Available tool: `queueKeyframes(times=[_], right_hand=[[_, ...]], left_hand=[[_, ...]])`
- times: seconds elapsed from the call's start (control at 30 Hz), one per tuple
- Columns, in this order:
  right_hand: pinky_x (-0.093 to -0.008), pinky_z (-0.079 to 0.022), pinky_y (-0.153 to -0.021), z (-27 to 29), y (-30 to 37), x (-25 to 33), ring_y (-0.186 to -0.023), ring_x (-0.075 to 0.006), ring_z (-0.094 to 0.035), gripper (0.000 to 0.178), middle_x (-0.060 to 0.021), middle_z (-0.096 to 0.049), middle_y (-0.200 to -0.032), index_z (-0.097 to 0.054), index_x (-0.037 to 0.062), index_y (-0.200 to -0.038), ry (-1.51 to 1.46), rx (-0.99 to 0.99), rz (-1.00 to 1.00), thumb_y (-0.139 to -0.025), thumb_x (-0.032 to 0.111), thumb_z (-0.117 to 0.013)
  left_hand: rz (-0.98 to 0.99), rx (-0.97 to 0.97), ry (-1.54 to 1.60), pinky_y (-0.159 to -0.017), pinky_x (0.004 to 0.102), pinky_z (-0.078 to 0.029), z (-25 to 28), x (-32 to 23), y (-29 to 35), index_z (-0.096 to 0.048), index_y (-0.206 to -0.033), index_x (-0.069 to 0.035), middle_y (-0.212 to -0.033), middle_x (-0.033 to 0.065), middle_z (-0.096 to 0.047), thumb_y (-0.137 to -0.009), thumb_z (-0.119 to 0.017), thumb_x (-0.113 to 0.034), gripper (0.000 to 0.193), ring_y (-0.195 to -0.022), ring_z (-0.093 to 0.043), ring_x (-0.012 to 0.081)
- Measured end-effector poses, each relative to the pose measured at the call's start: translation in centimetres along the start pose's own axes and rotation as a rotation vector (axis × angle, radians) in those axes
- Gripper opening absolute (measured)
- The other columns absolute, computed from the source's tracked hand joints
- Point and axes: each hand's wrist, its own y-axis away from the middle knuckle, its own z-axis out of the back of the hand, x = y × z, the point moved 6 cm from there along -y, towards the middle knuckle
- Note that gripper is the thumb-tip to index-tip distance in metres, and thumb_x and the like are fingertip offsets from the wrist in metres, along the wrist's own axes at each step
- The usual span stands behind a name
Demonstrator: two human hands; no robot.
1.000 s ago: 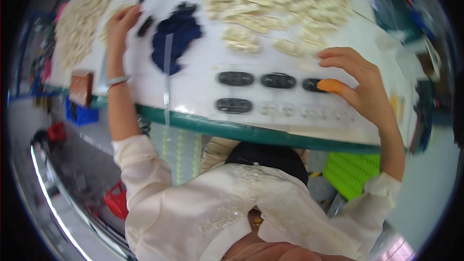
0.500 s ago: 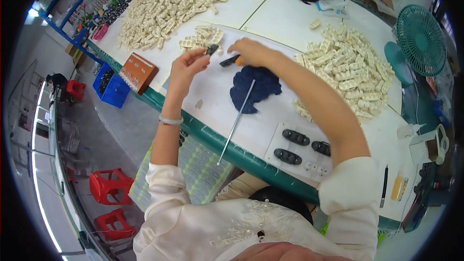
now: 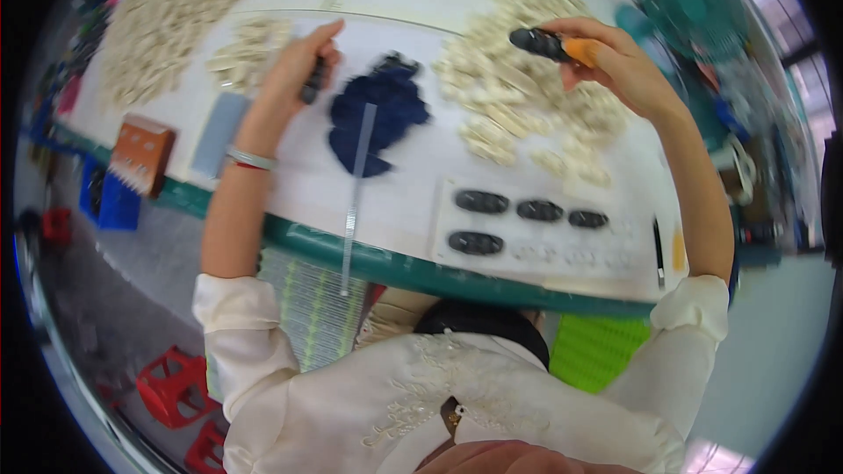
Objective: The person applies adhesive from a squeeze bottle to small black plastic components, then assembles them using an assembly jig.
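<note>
My left hand [image 3: 297, 70] is raised over the table, fingers closed on a small dark oval piece [image 3: 313, 81]. Over the cream-coloured pile my right hand [image 3: 619, 63] grips a black-and-orange hand tool [image 3: 543, 44], its exact kind blurred. Between the hands lies a crumpled dark blue cloth [image 3: 386, 114], with a metal ruler [image 3: 356, 189] across it and over the table edge. Nearer me, a white board [image 3: 540, 253] carries several dark oval pieces [image 3: 481, 202] in rows.
Cream moulded pieces form a pile [image 3: 518, 70] on the right, a large one [image 3: 176, 17] at far left and a smaller group [image 3: 250, 51]. A brown toothed block [image 3: 140, 154] and grey-blue block [image 3: 219, 133] stand left. A green fan [image 3: 691, 4] is at far right.
My right hand has swung right, away from the left hand, carrying the black-and-orange tool. My left hand still holds the dark piece. The whole view has shifted.
</note>
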Motion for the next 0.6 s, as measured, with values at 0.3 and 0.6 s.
queueKeyframes(times=[0.3,0.6], right_hand=[[-0.0227,-0.046,-0.061,4.9,21.5,-8.7,-0.064,-0.0094,-0.052,0.027,-0.0038,-0.056,-0.074,-0.055,0.0,-0.112,0.12,-0.044,-0.326,-0.087,0.006,-0.047],[-0.022,-0.046,-0.06,3.2,22.3,-12.7,-0.066,-0.0092,-0.054,0.024,-0.0053,-0.054,-0.085,-0.058,0.0019,-0.107,0.081,-0.179,-0.275,-0.085,0.004,-0.049]], left_hand=[[-0.281,0.039,-1.31,-0.055,0.0353,-0.045,-7.9,-3.9,-3.0,-0.061,-0.068,0.005,-0.062,0.0163,-0.06,-0.062,-0.073,-0.05,0.057,-0.057,-0.059,0.0227],[-0.272,0.18,-1.525,-0.052,0.033,-0.045,-10.0,-3.9,-3.4,-0.063,-0.065,0.008,-0.053,0.0137,-0.057,-0.055,-0.078,-0.035,0.046,-0.049,-0.056,0.0212]])
